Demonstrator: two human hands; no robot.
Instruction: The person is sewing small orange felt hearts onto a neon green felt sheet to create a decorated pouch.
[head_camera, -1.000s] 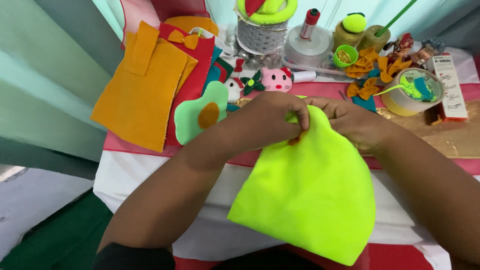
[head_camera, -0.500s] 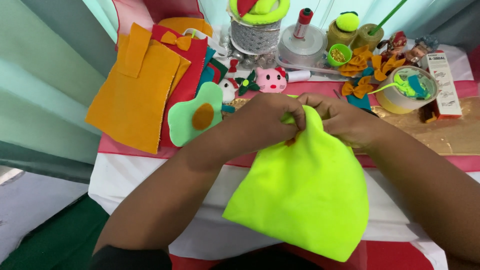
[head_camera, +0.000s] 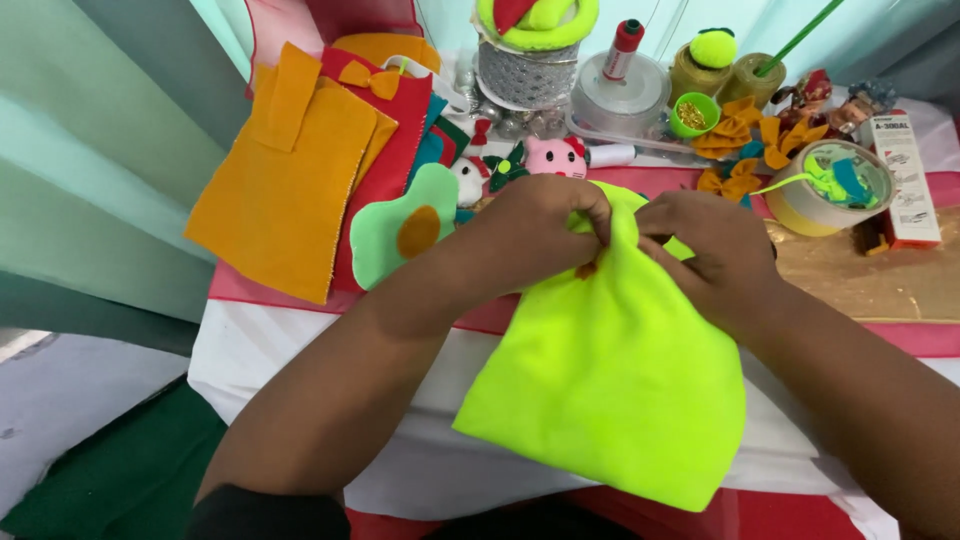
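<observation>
A sheet of neon yellow-green felt (head_camera: 615, 380) hangs over the table's front edge toward me. My left hand (head_camera: 535, 225) and my right hand (head_camera: 705, 250) both pinch its upper edge, fingertips close together near the middle. A small orange-brown spot shows between the fingers; what it is I cannot tell. The felt's top edge is bunched up between the two hands.
Orange and red felt sheets (head_camera: 290, 190) lie at the left with a green flower shape (head_camera: 405, 235). Behind are a pink toy (head_camera: 555, 158), thread spools (head_camera: 620, 75), orange bows (head_camera: 735, 140), a tape roll (head_camera: 825, 190) and a small box (head_camera: 905, 180).
The hands stay pinched on the felt's top edge; the felt has shifted only slightly. The view has drifted a little.
</observation>
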